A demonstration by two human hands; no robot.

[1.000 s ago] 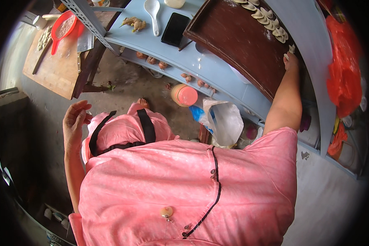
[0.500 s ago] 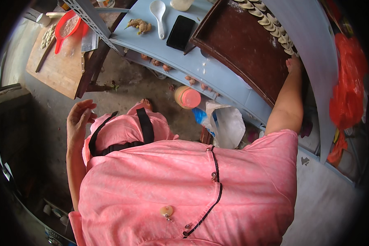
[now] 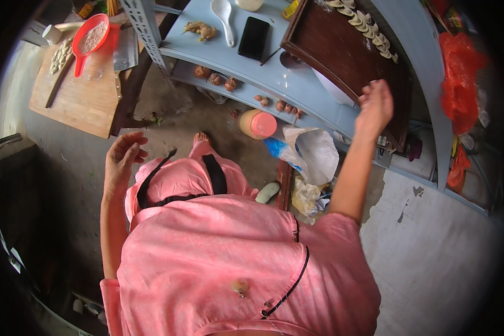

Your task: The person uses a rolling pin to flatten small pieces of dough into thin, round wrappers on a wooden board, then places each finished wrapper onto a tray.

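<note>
My right hand [image 3: 376, 109] is raised over the near right part of a dark brown wooden tray [image 3: 341, 50]. Its fingers are loosely bent, and I see nothing in them. Folded dumplings [image 3: 365, 25] lie in rows along the tray's far right side, apart from the hand. My left hand [image 3: 124, 157] hangs in the air at the left, beside the black strap over my pink clothing. Its fingers curve loosely, with a gap by the thumb, and it holds nothing visible.
A blue shelf [image 3: 218, 49] carries ginger [image 3: 200, 30], a white spoon [image 3: 224, 21] and a phone [image 3: 253, 38]; onions [image 3: 215, 79] sit below. At left, a wooden board [image 3: 78, 103] bears a red strainer [image 3: 91, 40], dough pieces and a cleaver [image 3: 126, 49]. A pink-lidded jar [image 3: 257, 124] stands on the floor.
My right hand has drawn back from the end of the dumpling row toward me and to the left. The left hand stays raised at the left. The whole view has shifted slightly.
</note>
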